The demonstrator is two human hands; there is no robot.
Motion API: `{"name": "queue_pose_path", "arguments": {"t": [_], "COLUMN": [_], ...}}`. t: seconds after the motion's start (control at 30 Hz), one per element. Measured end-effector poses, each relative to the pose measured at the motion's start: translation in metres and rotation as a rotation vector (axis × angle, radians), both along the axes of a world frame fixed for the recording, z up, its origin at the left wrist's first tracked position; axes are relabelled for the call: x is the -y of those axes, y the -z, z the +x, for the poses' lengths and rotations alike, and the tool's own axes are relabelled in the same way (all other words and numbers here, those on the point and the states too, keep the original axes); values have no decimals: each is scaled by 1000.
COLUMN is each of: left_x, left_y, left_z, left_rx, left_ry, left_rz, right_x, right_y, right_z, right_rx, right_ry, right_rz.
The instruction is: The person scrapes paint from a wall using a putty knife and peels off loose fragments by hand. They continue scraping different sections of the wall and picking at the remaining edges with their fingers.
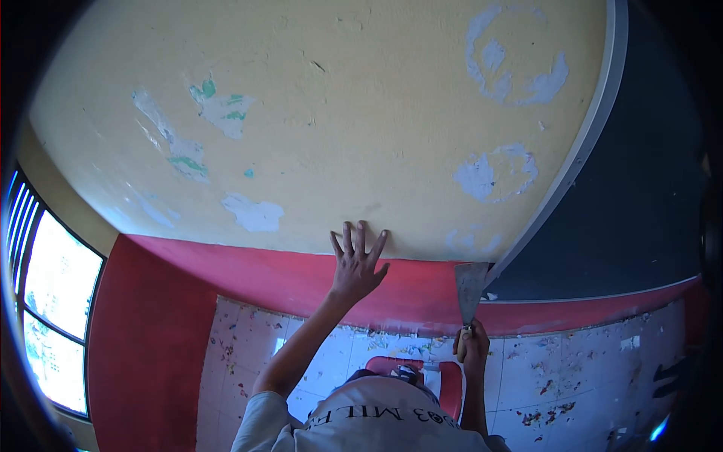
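My left hand (358, 264) lies with fingers spread against the wall, its fingertips on the cream paint (361, 151) and its palm over the red band (422, 282). In my right hand (472, 346) is a putty knife (471, 286), gripped by its handle with the wide metal blade pointing up. The blade's edge overlaps the red band, close to the lower corner of the dark board's metal frame (553, 181). Pale scraped patches (474, 177) mark the cream paint above the blade. Others, such as a whitish patch (252, 213), lie left of my left hand.
A dark board (625, 203) fills the right side of the wall. Below me is a red seat (450, 384) on a light tiled floor (301, 354) strewn with paint flakes (546, 414). A bright window (56, 286) stands at the left.
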State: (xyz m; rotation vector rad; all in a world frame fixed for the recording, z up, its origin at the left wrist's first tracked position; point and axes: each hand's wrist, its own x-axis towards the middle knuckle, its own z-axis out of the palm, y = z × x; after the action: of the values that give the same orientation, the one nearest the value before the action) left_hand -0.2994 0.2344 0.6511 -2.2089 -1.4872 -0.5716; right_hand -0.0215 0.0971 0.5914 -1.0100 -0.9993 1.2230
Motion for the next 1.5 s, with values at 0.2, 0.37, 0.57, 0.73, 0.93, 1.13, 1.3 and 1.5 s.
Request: {"name": "queue_pose_path", "arguments": {"t": [0.2, 0.37, 0.57, 0.73, 0.93, 1.13, 1.3, 1.5], "left_x": [0, 0, 2, 3, 3, 24, 45, 44], "left_y": [4, 6, -2, -4, -4, -28, -91, -116], "left_z": [-3, -6, -10, -10, -11, -14, -12, -21], "left_rx": [0, 41, 77, 110, 136, 370, 910, 851], "left_ry": [28, 60, 109, 135, 158, 293, 622, 787], "left_rz": [-8, -27, -38, -70, -58, -77, -92, -517], "right_x": [2, 10, 20, 37, 43, 35, 24, 12], "right_y": [-29, -37, -55, -80, -80, -80, -142, -191], "right_z": [-22, -46, -74, -91, -94, -84, -66, -52], "right_rx": [46, 81, 92, 128, 95, 186, 729, 898], "right_ry": [17, 27, -25, 2, 73, 73, 4, -147], "right_rz": [15, 26, 43, 38, 39, 71, 190, 319]}}
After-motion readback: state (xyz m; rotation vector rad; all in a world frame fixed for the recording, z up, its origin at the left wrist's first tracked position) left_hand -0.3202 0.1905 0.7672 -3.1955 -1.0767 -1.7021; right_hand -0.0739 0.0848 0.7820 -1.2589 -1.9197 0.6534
